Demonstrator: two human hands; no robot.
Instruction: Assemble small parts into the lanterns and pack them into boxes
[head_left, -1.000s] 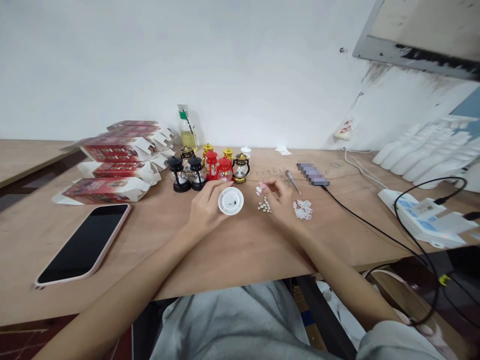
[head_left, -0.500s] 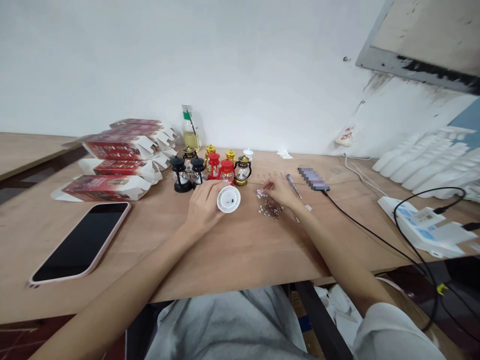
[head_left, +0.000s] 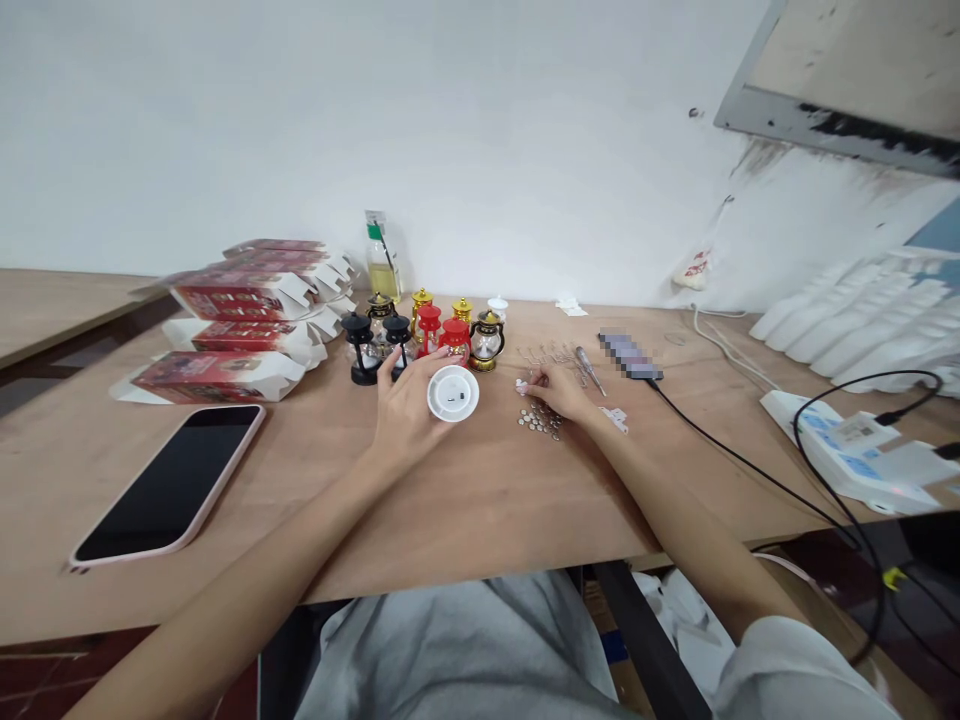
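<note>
My left hand [head_left: 405, 405] is closed round a small white lantern, with its round white base [head_left: 453, 393] turned toward me. My right hand [head_left: 559, 390] rests on the wooden table [head_left: 465, 490] beside it, fingers curled in a pinch over a little heap of button cells [head_left: 538, 420]. What the fingertips hold is too small to make out. Just behind both hands stands a cluster of miniature lanterns [head_left: 427, 335] in black, red and gold.
A phone with a pink case [head_left: 171, 485] lies at the left front. Red and white cartons [head_left: 240, 320] are stacked behind it. A small screwdriver [head_left: 589, 368], white scraps [head_left: 616, 418], a black cable [head_left: 750, 465] and a white power strip [head_left: 862, 450] lie to the right.
My right hand has moved back and left from the white scraps to the heap of button cells. My left hand has kept hold of the white lantern, shifting slightly away.
</note>
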